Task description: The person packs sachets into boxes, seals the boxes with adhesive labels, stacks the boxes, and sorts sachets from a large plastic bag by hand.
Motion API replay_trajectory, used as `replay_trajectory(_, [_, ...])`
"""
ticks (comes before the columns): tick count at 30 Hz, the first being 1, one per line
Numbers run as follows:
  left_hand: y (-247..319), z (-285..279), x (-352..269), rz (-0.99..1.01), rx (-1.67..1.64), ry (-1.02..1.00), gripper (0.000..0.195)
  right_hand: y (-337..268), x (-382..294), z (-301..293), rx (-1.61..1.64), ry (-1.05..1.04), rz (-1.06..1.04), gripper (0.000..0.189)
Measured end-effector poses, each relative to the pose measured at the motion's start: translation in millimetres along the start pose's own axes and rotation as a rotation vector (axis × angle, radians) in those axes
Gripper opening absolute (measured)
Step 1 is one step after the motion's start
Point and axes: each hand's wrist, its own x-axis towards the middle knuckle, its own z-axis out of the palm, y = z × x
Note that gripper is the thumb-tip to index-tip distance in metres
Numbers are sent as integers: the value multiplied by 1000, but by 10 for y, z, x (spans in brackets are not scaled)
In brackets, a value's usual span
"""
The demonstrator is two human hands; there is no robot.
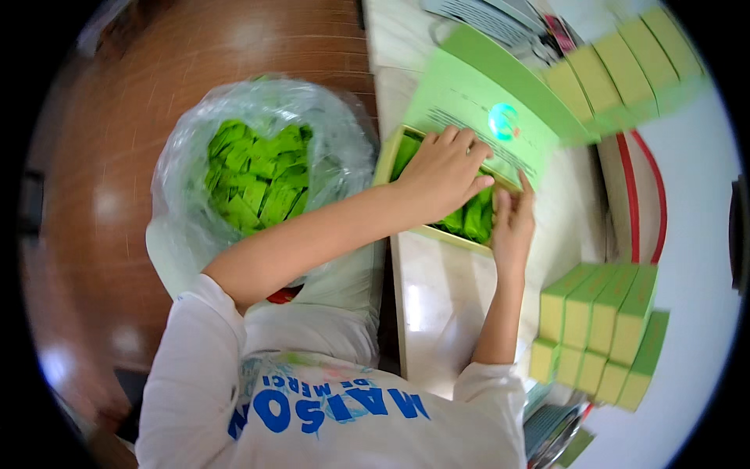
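Note:
A green gift box lies on the table with its printed lid raised on the far side. Green foil packets fill much of the box. Over its middle is my left hand, fingers bent and thumb apart, with the fingertips near the far rim. The palm hides part of the contents, and nothing is visible in that hand. My right hand grips the box's right end, its thumb by the rim and its fingers on the outer side. Some packets show between the two hands.
At my left, a clear plastic bag holds many loose green packets. Closed green boxes are stacked at the right, and a row of boxes stands at the far right. The table's left edge borders a wooden floor.

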Motion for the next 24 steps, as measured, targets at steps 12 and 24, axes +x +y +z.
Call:
replay_trajectory(12, [-1145,-681,-2623,-727,-357,173,14,-1392,-307,384,64,-278,-587,19])
replay_trajectory(24, [-1769,-544,-3788,-1316,-553,492,32,-1456,-1430,3516,362,-1299,195,20])
